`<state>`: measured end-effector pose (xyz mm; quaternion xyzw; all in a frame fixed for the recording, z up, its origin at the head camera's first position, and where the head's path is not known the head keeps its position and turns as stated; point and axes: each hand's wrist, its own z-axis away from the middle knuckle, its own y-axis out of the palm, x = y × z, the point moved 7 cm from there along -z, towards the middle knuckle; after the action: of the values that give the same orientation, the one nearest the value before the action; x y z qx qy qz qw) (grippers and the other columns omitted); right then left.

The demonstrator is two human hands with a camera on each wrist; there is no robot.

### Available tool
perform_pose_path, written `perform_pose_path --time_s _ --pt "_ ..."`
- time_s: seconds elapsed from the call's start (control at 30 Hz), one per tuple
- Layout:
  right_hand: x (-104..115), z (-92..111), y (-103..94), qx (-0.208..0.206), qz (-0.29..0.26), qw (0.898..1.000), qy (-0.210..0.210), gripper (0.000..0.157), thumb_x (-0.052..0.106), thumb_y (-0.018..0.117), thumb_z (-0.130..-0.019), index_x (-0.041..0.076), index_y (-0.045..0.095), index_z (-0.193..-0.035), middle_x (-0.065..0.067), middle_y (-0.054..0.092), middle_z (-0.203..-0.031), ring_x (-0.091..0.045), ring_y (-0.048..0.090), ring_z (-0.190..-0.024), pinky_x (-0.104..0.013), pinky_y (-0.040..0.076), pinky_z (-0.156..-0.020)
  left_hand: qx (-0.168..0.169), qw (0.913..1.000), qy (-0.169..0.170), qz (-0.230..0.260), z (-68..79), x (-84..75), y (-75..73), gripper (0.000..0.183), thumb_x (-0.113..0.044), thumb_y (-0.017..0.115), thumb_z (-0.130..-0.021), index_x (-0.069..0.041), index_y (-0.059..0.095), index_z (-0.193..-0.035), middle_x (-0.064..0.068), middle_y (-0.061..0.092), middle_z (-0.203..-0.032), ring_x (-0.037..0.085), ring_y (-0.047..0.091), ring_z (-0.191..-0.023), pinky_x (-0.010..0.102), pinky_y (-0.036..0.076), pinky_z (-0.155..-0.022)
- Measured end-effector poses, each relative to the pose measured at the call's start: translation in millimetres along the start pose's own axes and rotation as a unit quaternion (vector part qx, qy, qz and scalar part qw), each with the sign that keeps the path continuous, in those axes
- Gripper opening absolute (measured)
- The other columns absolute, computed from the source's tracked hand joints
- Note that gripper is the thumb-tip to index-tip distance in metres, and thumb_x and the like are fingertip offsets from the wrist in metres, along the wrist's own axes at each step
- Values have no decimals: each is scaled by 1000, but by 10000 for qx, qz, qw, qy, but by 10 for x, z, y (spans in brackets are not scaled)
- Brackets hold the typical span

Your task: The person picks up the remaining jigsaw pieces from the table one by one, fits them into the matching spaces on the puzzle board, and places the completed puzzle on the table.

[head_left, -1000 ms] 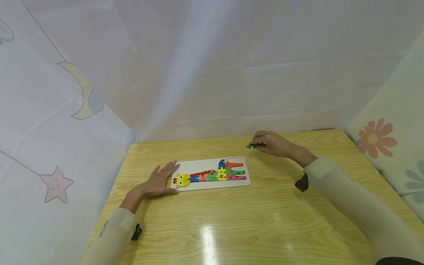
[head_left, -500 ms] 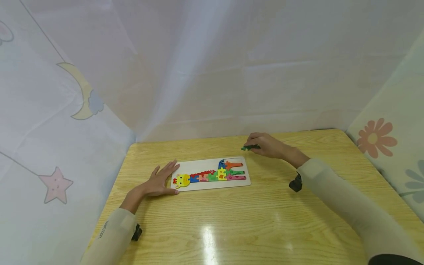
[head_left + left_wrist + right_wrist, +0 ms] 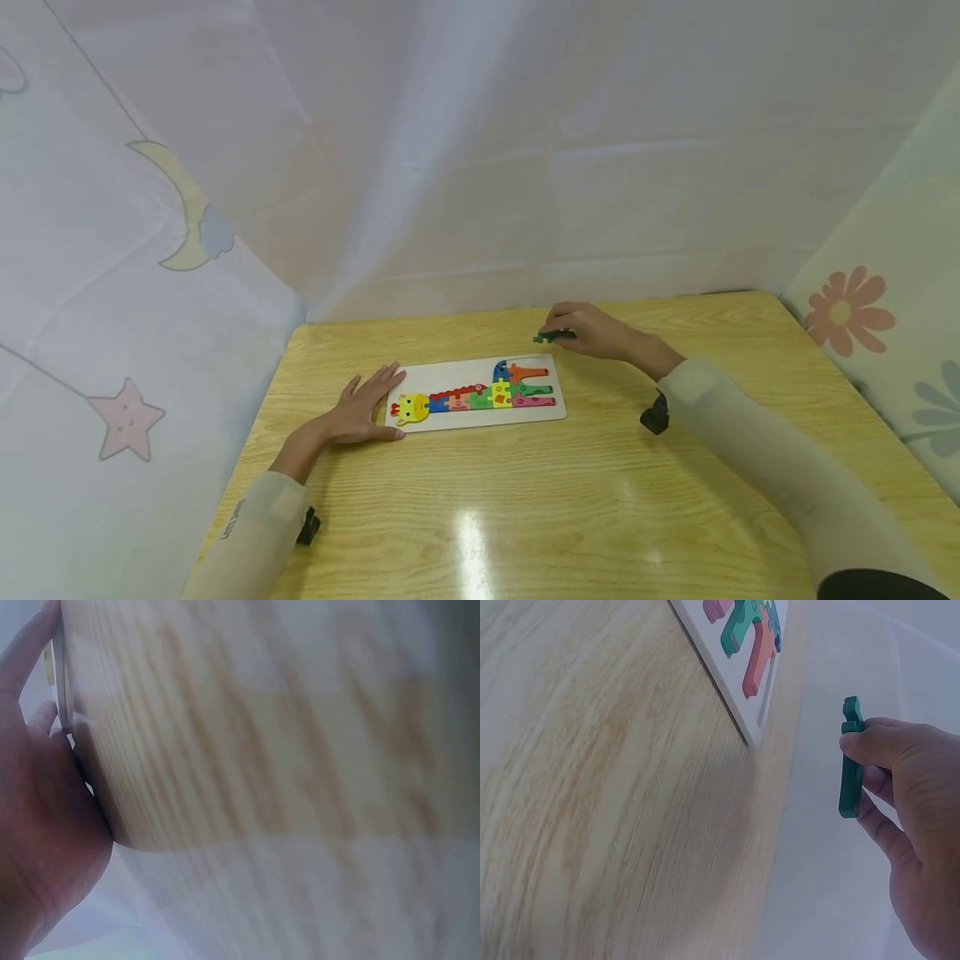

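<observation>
A white puzzle board (image 3: 450, 375) lies on the table with a giraffe of coloured pieces in it, its yellow head (image 3: 412, 408) at the left and its legs at the right. Along the top of the legs runs an unfilled slot (image 3: 766, 697), seen in the right wrist view. My left hand (image 3: 360, 414) rests spread at the board's left end, thumb and fingers touching its edges. Above the table, just past the board's upper right corner, my right hand (image 3: 588, 331) pinches a dark green puzzle piece (image 3: 851, 769) between thumb and fingers.
The wooden table (image 3: 600, 500) has a pale cloth wall (image 3: 480, 208) close behind it. Printed cloth also hangs at the left and right, with a moon (image 3: 180, 204) and a red flower (image 3: 847, 310) on it.
My right hand has moved left with the green puzzle piece, closer to the board's upper right corner. The left hand and the board have stayed put.
</observation>
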<state>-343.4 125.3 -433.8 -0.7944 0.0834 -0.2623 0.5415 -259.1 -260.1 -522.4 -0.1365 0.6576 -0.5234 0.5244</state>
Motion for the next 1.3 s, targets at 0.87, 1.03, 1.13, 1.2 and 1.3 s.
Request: perform_pose_path --time_s 0.87,1.03,1.13,1.2,1.3 --pt "38 -183 233 13 -162 9999 -14 27 -1 82 -90 1 80 -117 -9 71 -109 -22 70 -97 -38 61 -83 148 9997 -184 -51 -5 -17 2 111 -54 81 -89 -7 22 -170 16 8 -178 43 5 -163 70 -6 -124" --pt "58 -214 262 -9 -181 9998 -79 26 -2 82 -90 0 80 -116 -9 71 -108 -23 70 -97 -38 62 -83 121 9998 -132 -36 -4 -11 20 112 -58 80 -87 -9 22 -170 15 8 -178 41 6 -163 70 -6 -124" --pt "48 -232 288 38 -163 9999 -32 25 -1 82 -90 2 81 -116 -8 71 -108 -22 70 -97 -37 62 -83 97 9999 -118 -22 -9 -4 26 113 -59 80 -87 -9 22 -170 15 9 -178 42 6 -163 70 -6 -124" --pt "44 -243 302 67 -167 9998 -9 25 -1 82 -91 3 81 -116 -7 71 -108 -21 70 -97 -36 62 -84 125 9998 -152 -27 -11 -3 27 112 -58 80 -87 -10 22 -170 14 9 -178 41 6 -163 69 -6 -124" --pt "49 -256 320 105 -192 9998 15 26 -1 81 -91 3 81 -116 -8 71 -109 -21 70 -98 -36 62 -84 194 9995 -238 -53 -11 -2 29 112 -57 80 -88 -11 21 -170 12 7 -179 39 5 -164 68 -7 -125"
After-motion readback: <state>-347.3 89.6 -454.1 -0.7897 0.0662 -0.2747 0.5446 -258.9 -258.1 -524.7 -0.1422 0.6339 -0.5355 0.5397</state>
